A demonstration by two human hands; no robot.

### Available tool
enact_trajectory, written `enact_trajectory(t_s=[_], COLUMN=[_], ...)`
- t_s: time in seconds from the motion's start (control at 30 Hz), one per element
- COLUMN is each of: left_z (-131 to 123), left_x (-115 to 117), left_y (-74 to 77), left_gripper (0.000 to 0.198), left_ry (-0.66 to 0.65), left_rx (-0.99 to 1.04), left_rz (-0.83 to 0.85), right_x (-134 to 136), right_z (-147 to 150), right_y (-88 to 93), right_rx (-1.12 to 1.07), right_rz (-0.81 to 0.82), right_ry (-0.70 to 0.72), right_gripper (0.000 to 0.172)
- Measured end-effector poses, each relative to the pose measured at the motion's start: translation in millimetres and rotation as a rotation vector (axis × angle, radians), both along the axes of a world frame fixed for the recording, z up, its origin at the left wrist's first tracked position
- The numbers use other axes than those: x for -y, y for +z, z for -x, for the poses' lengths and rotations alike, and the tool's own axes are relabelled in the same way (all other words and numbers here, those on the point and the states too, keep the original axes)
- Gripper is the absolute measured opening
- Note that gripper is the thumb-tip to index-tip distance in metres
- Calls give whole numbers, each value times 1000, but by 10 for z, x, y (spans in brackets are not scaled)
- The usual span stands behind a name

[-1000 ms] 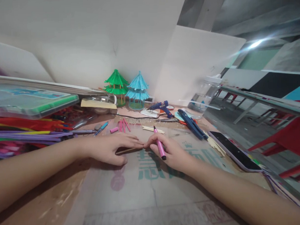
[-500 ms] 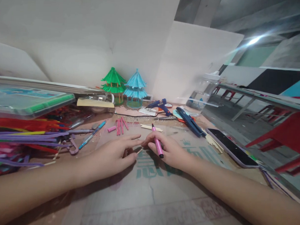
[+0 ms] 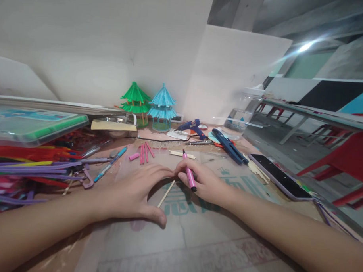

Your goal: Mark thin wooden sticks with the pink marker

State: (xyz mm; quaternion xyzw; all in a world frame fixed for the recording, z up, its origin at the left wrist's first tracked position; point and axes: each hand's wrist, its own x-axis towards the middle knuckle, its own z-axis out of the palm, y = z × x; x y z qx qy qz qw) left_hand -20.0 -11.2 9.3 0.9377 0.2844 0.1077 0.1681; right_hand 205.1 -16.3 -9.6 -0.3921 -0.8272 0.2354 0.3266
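Observation:
A pink marker (image 3: 190, 174) is gripped in my right hand (image 3: 208, 180), its capless-looking dark tip pointing up and away. My left hand (image 3: 134, 190) is open, thumb spread wide from the fingers, and its fingertips meet the fingers of my right hand. In the gap between left thumb and fingers shows a thin pale wooden stick (image 3: 166, 193); its far end reaches the right fingertips, and I cannot tell whether they pinch it. Beyond my left hand lie several pink sticks (image 3: 144, 152) and a pink marker cap (image 3: 134, 156). More plain sticks (image 3: 182, 154) lie farther back.
A green pagoda model (image 3: 135, 98) and a blue one (image 3: 162, 105) stand at the back. Near them are a glue gun (image 3: 190, 127), a dark blue cutter-like tool (image 3: 228, 147) and a water jug (image 3: 238, 114). A phone (image 3: 278, 177) lies right; pipe cleaners (image 3: 34, 168) are heaped left.
My left thumb has moved away from the fingers toward me, opening the hand and uncovering more of the pale stick. My right hand with the marker has barely moved.

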Motion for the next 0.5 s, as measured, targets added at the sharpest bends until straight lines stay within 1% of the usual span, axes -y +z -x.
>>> enact_trajectory(t_s=[0.07,0.13,0.23,0.3,0.4,0.5], left_z=[-6,9,58,95,140,160], left_x=[-5,-19,-54,-86,-141,-184], left_y=[-27,-35,4,50,104,110], left_gripper=[90,91,92,91,91,92], left_ry=[5,-6,-103,-162,-177,-207], left_rx=[20,24,-5,-46,-91,-79], left_rz=[6,24,85,125,179,200], right_x=[19,40,51,41,19,14], right_z=[6,12,17,16,12,10], right_y=[11,24,31,25,11,9], right_rx=[-30,-75,-98,-85,-71,-58], right_rz=[-22,-57,-75,-59,-45,-55], right_ry=[-9,-50,-86,-81,-64,-48], right_gripper=[6,6,5,5,5,5])
